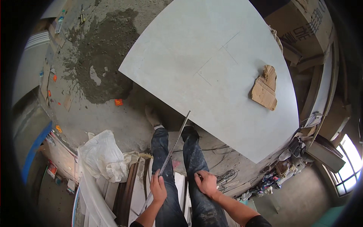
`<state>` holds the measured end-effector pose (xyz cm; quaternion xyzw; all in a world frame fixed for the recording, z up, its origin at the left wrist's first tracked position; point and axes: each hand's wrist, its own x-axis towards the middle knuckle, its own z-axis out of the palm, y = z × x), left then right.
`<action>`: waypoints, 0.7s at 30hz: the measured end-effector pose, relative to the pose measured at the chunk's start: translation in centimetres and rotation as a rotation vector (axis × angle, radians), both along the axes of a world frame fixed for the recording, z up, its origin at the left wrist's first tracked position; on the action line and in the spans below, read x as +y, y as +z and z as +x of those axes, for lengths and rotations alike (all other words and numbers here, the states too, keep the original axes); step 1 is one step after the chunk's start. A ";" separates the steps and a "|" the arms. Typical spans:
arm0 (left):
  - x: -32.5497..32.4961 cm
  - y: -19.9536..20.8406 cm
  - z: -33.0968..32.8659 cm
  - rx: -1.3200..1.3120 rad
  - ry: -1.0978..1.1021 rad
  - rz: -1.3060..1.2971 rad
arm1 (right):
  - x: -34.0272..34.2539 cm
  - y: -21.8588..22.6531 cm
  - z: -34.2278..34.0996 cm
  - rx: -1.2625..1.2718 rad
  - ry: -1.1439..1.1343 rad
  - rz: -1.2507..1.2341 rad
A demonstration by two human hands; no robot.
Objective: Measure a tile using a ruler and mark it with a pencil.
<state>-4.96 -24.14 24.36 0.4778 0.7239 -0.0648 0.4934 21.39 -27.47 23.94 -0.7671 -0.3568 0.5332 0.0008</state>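
Left hand (158, 188) clasped steel ruler (174, 144), apparently braced against dark jeans (160, 145) for steadiness, tip toward one o'clock at white panel (227, 94); right hand (207, 183) rested half-curled, contents unclear

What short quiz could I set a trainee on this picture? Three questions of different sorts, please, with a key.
1. Short answer: Where does the person's bare right hand rest?

2. Multiple choice: What does the person's bare left hand hold?
A) A round red plastic bucket
B) A long, thin, grey metal strip
C) A yellow wooden-handled brush

3. True or false: The torn, flat piece of brown cardboard lies on the large, flat, whitish panel.

Key:
1. On the right leg of the stained, dark blue cloth trousers.
2. B.
3. True.
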 end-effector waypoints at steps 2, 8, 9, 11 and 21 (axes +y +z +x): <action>0.0 0.0 0.0 0.004 0.000 0.003 | 0.1 0.0 0.1 0.002 0.001 0.000; 0.2 0.5 0.7 0.026 -0.020 0.009 | -0.4 0.3 0.5 -0.001 -0.015 0.002; 0.4 0.4 0.7 0.020 -0.012 0.018 | -0.3 0.2 0.6 -0.007 -0.013 0.010; 0.4 0.3 0.7 0.027 -0.018 0.031 | 0.2 0.1 0.8 0.002 -0.019 0.017; 9.6 5.3 10.6 -0.103 -0.141 0.190 | 7.0 3.7 4.0 0.390 -0.483 0.075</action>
